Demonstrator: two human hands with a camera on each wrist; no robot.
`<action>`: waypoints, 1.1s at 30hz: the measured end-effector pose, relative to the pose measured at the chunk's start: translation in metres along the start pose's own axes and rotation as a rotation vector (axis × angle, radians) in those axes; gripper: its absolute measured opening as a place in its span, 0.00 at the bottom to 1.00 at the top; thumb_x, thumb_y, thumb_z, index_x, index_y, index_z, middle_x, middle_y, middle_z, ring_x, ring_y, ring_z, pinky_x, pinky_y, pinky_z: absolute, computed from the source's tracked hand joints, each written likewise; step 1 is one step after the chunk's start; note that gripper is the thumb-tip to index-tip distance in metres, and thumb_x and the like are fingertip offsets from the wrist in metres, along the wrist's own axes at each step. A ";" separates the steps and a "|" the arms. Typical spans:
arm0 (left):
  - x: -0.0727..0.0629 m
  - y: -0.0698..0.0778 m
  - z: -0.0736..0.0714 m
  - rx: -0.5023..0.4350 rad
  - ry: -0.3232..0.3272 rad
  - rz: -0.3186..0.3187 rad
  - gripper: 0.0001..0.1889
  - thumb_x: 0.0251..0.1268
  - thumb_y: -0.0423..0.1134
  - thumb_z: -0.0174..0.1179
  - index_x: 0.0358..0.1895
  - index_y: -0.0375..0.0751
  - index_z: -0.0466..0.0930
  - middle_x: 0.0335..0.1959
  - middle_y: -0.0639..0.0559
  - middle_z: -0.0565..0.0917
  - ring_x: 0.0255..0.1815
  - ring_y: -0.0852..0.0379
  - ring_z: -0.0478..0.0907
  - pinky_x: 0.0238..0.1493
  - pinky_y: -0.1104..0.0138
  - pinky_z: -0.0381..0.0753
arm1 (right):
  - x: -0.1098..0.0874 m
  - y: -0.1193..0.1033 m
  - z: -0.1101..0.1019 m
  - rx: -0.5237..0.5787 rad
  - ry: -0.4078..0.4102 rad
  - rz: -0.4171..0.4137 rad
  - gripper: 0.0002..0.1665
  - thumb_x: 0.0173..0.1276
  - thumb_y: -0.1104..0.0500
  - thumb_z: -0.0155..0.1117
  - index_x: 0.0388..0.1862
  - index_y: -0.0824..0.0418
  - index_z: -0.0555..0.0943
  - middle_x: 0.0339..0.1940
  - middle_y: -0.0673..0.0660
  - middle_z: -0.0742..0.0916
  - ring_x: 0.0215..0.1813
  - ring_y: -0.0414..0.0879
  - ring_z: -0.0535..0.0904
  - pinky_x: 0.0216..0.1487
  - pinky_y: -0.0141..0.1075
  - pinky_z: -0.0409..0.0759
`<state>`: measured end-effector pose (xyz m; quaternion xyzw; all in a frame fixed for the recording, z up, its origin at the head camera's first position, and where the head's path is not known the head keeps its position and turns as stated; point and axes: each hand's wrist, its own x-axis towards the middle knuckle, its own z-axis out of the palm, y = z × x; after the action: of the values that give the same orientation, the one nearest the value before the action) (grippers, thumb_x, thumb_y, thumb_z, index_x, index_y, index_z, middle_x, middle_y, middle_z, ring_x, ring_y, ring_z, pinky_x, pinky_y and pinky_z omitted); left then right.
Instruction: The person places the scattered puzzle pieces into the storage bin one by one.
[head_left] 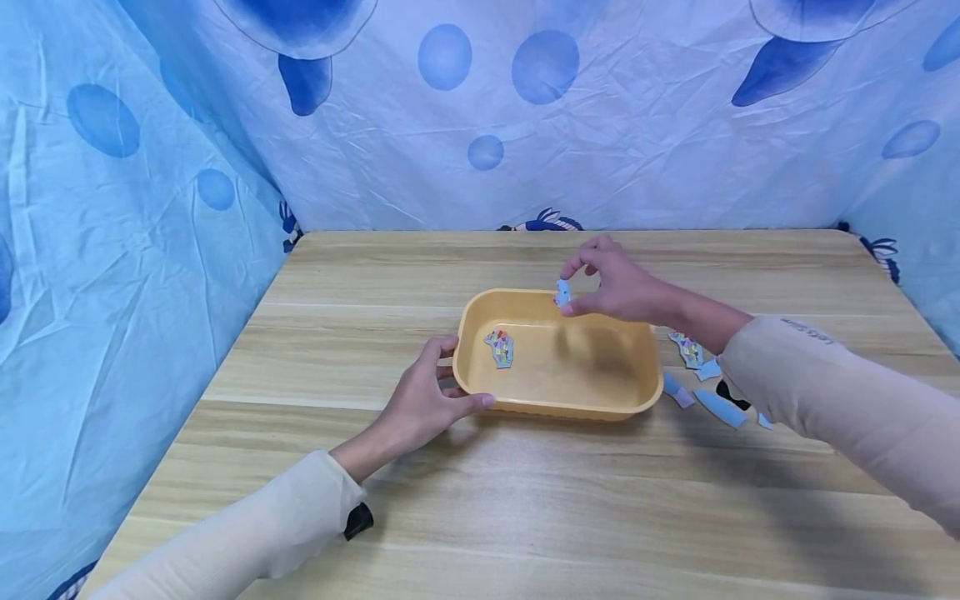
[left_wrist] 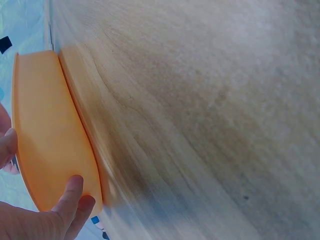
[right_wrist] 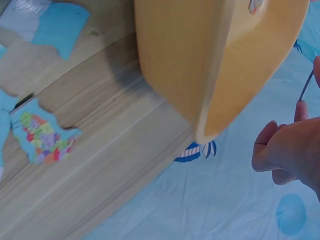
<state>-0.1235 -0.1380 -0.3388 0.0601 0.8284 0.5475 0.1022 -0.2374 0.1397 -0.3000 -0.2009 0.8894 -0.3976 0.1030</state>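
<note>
the right hand [head_left: 618, 283] is pinching a small light blue piece [head_left: 563, 295] between thumb and fingertip, hovering over the far side of a yellow tub [head_left: 573, 408]. the left hand [head_left: 420, 387] is gripping the tub's end, its thumb lying at the near side and its fingers bending against the outer wall. just beyond that thumb, inside the tub, a colourful piece [head_left: 501, 350] is lying. if the pinched piece is going in, lowering it near the tub floor before loosening the fingertips would probably be neatest, with the left hand bracing the tub. below the right wrist and sleeve [head_left: 810, 383], more loose pieces [head_left: 720, 408] are lying on the table [head_left: 570, 508]. on that sleeve, upside-down lettering [head_left: 808, 330] is apparently starting with "let's"; the rest is too small for reading.
</note>
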 end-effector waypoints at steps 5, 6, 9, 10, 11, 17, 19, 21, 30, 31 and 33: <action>0.005 -0.013 0.000 0.011 0.006 0.025 0.47 0.44 0.37 0.77 0.69 0.41 0.58 0.65 0.43 0.68 0.56 0.45 0.78 0.48 0.66 0.84 | 0.006 -0.004 0.011 0.011 -0.029 -0.028 0.23 0.54 0.62 0.76 0.48 0.64 0.77 0.54 0.61 0.65 0.57 0.57 0.62 0.57 0.48 0.67; 0.005 -0.014 0.000 0.010 0.006 0.028 0.47 0.44 0.38 0.78 0.69 0.41 0.58 0.65 0.44 0.68 0.56 0.45 0.78 0.48 0.66 0.84 | 0.007 -0.005 0.012 0.008 -0.036 -0.034 0.24 0.54 0.62 0.76 0.48 0.64 0.77 0.53 0.61 0.65 0.57 0.57 0.61 0.57 0.48 0.67; 0.006 -0.014 -0.001 0.008 0.004 0.030 0.48 0.44 0.38 0.78 0.69 0.41 0.58 0.65 0.44 0.67 0.56 0.44 0.78 0.48 0.66 0.84 | 0.011 -0.008 0.017 0.000 -0.054 -0.049 0.24 0.54 0.63 0.76 0.49 0.65 0.77 0.53 0.64 0.65 0.57 0.59 0.61 0.57 0.49 0.67; 0.006 -0.013 -0.001 0.009 0.004 0.028 0.48 0.44 0.38 0.78 0.69 0.41 0.58 0.65 0.44 0.67 0.56 0.44 0.78 0.48 0.67 0.84 | 0.012 -0.008 0.019 -0.005 -0.057 -0.049 0.24 0.54 0.63 0.76 0.48 0.65 0.77 0.53 0.64 0.65 0.58 0.60 0.61 0.58 0.49 0.67; 0.006 -0.013 -0.001 0.009 0.004 0.027 0.48 0.44 0.38 0.78 0.69 0.41 0.58 0.65 0.44 0.67 0.56 0.44 0.78 0.47 0.67 0.84 | 0.013 -0.009 0.020 -0.010 -0.062 -0.051 0.24 0.54 0.63 0.76 0.48 0.65 0.77 0.53 0.64 0.65 0.58 0.60 0.62 0.59 0.49 0.67; 0.007 -0.013 -0.003 0.023 0.003 0.019 0.47 0.44 0.38 0.77 0.69 0.41 0.59 0.64 0.44 0.68 0.56 0.45 0.78 0.47 0.67 0.84 | 0.017 -0.015 0.029 -0.031 -0.080 -0.037 0.23 0.53 0.63 0.76 0.47 0.65 0.78 0.55 0.63 0.66 0.61 0.60 0.61 0.62 0.52 0.65; 0.008 -0.013 -0.004 0.027 0.004 0.017 0.47 0.45 0.39 0.77 0.69 0.42 0.59 0.64 0.44 0.68 0.56 0.45 0.78 0.48 0.67 0.84 | 0.018 -0.017 0.031 -0.037 -0.085 -0.038 0.22 0.52 0.64 0.76 0.46 0.65 0.79 0.55 0.63 0.66 0.61 0.59 0.59 0.62 0.52 0.64; 0.008 -0.013 -0.004 0.028 0.004 0.015 0.47 0.45 0.39 0.77 0.69 0.42 0.59 0.65 0.44 0.68 0.56 0.46 0.78 0.47 0.67 0.84 | 0.019 -0.018 0.033 -0.045 -0.085 -0.045 0.22 0.52 0.65 0.76 0.45 0.65 0.79 0.54 0.63 0.66 0.61 0.58 0.57 0.62 0.52 0.63; 0.008 -0.011 -0.006 0.021 0.003 0.003 0.48 0.44 0.38 0.77 0.69 0.41 0.58 0.66 0.44 0.67 0.56 0.46 0.78 0.46 0.68 0.84 | 0.023 -0.018 0.039 -0.078 -0.090 -0.058 0.26 0.50 0.65 0.76 0.49 0.66 0.79 0.56 0.63 0.66 0.62 0.57 0.56 0.63 0.52 0.63; 0.008 -0.011 -0.006 0.019 0.003 0.003 0.48 0.44 0.37 0.77 0.69 0.41 0.58 0.66 0.44 0.67 0.56 0.45 0.78 0.46 0.69 0.84 | 0.023 -0.018 0.039 -0.080 -0.091 -0.059 0.27 0.50 0.65 0.76 0.50 0.66 0.79 0.56 0.63 0.66 0.62 0.57 0.57 0.63 0.52 0.63; 0.008 -0.011 -0.006 0.016 0.002 0.003 0.48 0.44 0.37 0.78 0.69 0.41 0.58 0.66 0.44 0.67 0.56 0.45 0.78 0.46 0.69 0.84 | 0.023 -0.018 0.039 -0.078 -0.093 -0.065 0.27 0.51 0.65 0.76 0.51 0.67 0.79 0.55 0.63 0.65 0.62 0.57 0.57 0.63 0.53 0.63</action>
<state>-0.1324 -0.1462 -0.3470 0.0617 0.8327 0.5411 0.0999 -0.2400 0.0925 -0.3133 -0.2518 0.8914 -0.3560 0.1235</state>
